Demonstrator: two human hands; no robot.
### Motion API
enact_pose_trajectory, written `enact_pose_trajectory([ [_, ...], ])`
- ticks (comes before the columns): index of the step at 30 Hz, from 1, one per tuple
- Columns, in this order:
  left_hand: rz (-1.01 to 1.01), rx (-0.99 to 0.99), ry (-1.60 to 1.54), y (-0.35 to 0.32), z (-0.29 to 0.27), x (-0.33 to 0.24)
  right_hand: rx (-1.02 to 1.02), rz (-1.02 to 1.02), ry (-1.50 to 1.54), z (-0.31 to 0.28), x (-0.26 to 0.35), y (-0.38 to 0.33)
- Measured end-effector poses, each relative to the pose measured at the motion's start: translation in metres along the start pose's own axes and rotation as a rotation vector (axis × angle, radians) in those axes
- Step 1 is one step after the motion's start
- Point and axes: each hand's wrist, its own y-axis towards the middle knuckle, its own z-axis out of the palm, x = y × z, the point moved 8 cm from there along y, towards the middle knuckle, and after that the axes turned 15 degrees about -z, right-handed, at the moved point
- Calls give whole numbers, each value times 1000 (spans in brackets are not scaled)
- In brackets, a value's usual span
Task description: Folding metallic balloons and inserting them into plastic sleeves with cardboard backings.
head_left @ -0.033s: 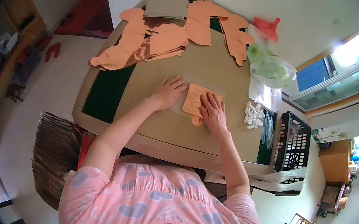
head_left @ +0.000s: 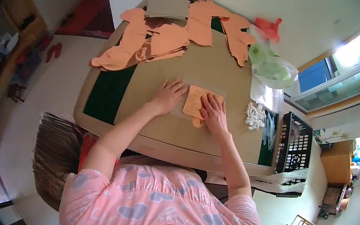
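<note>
At the far left of the table stands a tall stack of brown, ragged-edged sheets (head_left: pixel 54 155), its layers fanned and slightly glossy. A dark green strip (head_left: pixel 108 94) of surface shows beside the flat tan table covering (head_left: pixel 158 68). Above it sprawl orange cut-out pieces (head_left: pixel 166 40), thin and layered, with curved outlines and shiny, coppery folds; a pile of grey-brown, straight-edged sheets (head_left: pixel 167 7) lies over part of them.

Nearer the middle, the left hand (head_left: pixel 169 97) lies palm down, its fingers extended and slightly spread, released, beside a clear, film-like sheet (head_left: pixel 178 108). The orange packet (head_left: pixel 194 100) rests at the middle of the table on that film, between the two hands: roughly square, softly creased, with a rounded tab jutting from its lower edge. The right hand (head_left: pixel 214 113) rests on the packet's right part, its fingers lightly bent over the top; whether they pinch anything I cannot tell.

Further right, past a crumpled red bag (head_left: pixel 269 28), a translucent plastic bag (head_left: pixel 274 70) bears green print, too small to read. Below it sit a heap of small white pieces (head_left: pixel 256 116) and a bundle of slender, translucent strips (head_left: pixel 269 129). Beyond the table's right edge is a black lattice-sided crate (head_left: pixel 295 146), with whitish, filmy material (head_left: pixel 287 177) spread across its near end.
</note>
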Motion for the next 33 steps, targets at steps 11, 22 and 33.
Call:
enact_pose_trajectory([
  [11, 38, -211, -289, -16, -30, -53, -76, -27, 11, -3, 23, -7],
  [22, 29, -133, -230, -18, 5, -56, -104, 139, -36, 8, 2, -11],
  [33, 10, -133, -155, -31, -39, -64, -59, 72, -54, 6, 12, -10],
])
